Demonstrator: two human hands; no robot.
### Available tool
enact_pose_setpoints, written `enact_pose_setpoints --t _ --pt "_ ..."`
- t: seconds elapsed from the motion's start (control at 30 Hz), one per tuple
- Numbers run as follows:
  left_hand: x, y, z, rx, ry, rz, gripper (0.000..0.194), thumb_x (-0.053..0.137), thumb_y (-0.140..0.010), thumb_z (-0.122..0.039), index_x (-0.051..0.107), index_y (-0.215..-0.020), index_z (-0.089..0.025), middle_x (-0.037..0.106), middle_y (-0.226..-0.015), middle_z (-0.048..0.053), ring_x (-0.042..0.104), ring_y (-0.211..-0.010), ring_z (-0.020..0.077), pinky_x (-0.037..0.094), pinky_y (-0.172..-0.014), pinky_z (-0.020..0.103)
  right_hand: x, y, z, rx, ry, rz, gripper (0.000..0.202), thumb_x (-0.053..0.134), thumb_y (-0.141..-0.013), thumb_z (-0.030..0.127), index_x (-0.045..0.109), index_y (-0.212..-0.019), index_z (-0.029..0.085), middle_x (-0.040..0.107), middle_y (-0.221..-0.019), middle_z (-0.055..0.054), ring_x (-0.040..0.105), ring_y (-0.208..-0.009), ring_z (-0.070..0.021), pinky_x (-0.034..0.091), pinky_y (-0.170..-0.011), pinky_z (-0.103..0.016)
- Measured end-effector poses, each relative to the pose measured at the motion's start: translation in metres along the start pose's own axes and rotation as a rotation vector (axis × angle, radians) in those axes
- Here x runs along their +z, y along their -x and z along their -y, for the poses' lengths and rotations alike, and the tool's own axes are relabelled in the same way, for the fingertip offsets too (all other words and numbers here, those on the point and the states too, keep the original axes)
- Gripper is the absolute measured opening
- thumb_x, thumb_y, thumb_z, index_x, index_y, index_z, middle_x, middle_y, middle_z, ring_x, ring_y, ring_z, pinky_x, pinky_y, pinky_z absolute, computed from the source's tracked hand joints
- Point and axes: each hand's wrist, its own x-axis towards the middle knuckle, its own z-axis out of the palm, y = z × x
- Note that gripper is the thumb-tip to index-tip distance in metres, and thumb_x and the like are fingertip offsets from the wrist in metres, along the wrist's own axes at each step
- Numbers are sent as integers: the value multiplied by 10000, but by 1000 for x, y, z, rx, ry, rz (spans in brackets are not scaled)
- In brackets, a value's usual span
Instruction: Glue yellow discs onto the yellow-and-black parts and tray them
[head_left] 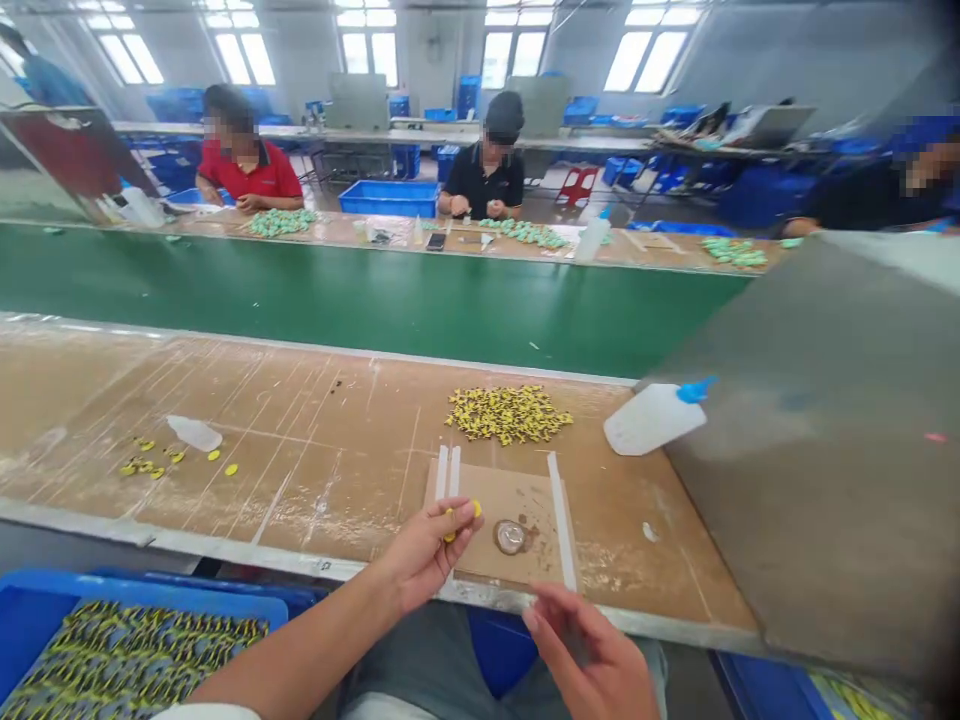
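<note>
My left hand is closed on small yellow pieces, which show between its fingertips above the left part of a taped cardboard sheet. My right hand is at the table's front edge, its thumb and fingers apart, with nothing visible between them. On the cardboard, right of my left hand, lies a small round clear dish with brown wet-looking stains beside it. A pile of small yellow and black pieces lies just behind the cardboard.
A white bottle with a blue cap lies near a grey panel at right. Yellow discs and a small clear bottle lie at left. A blue crate holds yellow-black pieces. People sit beyond the green belt.
</note>
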Motion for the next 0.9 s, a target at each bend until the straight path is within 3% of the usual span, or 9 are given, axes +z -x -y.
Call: enact_pose_setpoints --t 0.07,0.13,0.3,0.4,0.5,0.63,0.77,0.9 --pt "0 13 14 -73 -40 43 150 736 -716 19 658 -813 -65 714 -737 95 730 -707 160 575 -567 140 1 -17 16 -84 20 -115 338 729 -767 426 717 -1040 228 707 -741 -20 635 -561 -151 563 -550 -241" --pt "-2 24 27 -117 -69 94 149 744 -703 25 670 -803 -55 721 -763 105 725 -705 150 585 -619 150 5 -25 23 -122 4 -119 329 728 -774 421 729 -1034 221 711 -790 -31 608 -538 -126 553 -534 -231" --pt "-3 43 47 -97 -141 155 164 729 -704 46 699 -848 -26 727 -817 122 708 -712 128 583 -729 171 9 -16 13 -123 -114 -7 230 693 -819 399 765 -948 223 699 -790 -40 624 -597 -129 521 -507 -215" --pt "1 48 52 -109 -164 144 170 720 -704 35 695 -865 -11 725 -850 146 718 -784 170 578 -802 224 -5 -7 7 -214 -107 -48 151 671 -847 336 772 -908 240 688 -774 -30 652 -655 -136 540 -546 -215" --pt "5 48 61 -155 -169 160 195 688 -768 -97 684 -937 -1 704 -825 137 703 -741 174 571 -658 225 -28 0 5 -497 17 -149 182 655 -857 189 758 -982 270 711 -843 -30 675 -722 -132 557 -624 -218" --pt "9 48 86 -254 -89 271 253 643 -841 -261 669 -949 -33 568 -659 14 468 -453 32 320 -372 127 -64 6 -2 -883 192 -145 349 608 -868 104 684 -1178 245 743 -961 -71 694 -854 -165 552 -696 -256" --pt "14 59 112 -190 -96 317 275 656 -856 -289 655 -1061 -106 403 -577 -67 311 -403 10 200 -358 112 -87 6 -11 -1024 202 -53 360 516 -921 129 622 -1261 183 743 -1018 -109 700 -912 -182 556 -699 -280" --pt "19 70 128 -84 -113 285 296 691 -828 -293 663 -1059 -110 491 -674 -15 359 -448 9 191 -357 101 -94 -3 -17 -1070 206 5 357 479 -945 169 604 -1277 203 743 -1037 -104 707 -907 -180 555 -687 -282"
